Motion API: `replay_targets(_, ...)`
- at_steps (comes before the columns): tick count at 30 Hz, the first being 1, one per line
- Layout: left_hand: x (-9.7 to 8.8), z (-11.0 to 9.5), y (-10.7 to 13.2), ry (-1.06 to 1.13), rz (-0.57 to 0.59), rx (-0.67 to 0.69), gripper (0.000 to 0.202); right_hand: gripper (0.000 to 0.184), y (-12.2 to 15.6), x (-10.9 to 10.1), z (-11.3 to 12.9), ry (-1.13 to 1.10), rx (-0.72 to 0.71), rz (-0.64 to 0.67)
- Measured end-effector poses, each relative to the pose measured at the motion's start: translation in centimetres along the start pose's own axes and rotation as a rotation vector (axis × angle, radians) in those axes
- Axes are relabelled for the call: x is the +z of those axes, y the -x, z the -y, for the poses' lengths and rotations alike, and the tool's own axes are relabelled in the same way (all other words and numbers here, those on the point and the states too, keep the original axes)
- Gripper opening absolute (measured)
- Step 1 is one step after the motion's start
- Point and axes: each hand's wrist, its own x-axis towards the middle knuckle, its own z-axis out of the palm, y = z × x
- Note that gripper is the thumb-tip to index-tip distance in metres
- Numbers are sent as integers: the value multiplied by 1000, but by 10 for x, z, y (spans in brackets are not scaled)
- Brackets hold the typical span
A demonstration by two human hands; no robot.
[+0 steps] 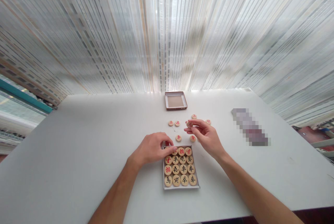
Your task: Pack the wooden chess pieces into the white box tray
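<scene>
A shallow box (198, 186) lies in front of me, packed with rows of round Chinese chess pieces (176, 169) marked in black and red. My left hand (155, 149) is closed round the box's far left corner, its thumb over a piece in the top row and its fingers bent behind the edge. Between the thumb and fingers of my right hand (206, 135) is a Xiangqi piece (189, 124), held just above the table beyond the box. Two red-marked pieces, a left one (178, 138) and a right one (192, 138), lie between the box and that hand.
Farther off on the white table (104, 123) stands a brown-rimmed box lid (176, 108). Loose red-marked pieces lie near it, including a pair (171, 123) and one by my right fingers (194, 116). A pixelated object (250, 126) is at right; sheer curtains (146, 43) hang behind.
</scene>
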Motion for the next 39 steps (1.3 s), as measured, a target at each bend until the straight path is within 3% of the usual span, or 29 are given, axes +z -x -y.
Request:
replay_targets(4,6,-5,-2,31,-51,36,26,23,0,0,2,-6,-1,-5)
replay_targets(11,17,-3,-5,34,-31,98,25,20,0,1,3,43,2,-7)
replay_targets(39,11,1,-6,93,16,82,20,19,1,0,7,28,28,2)
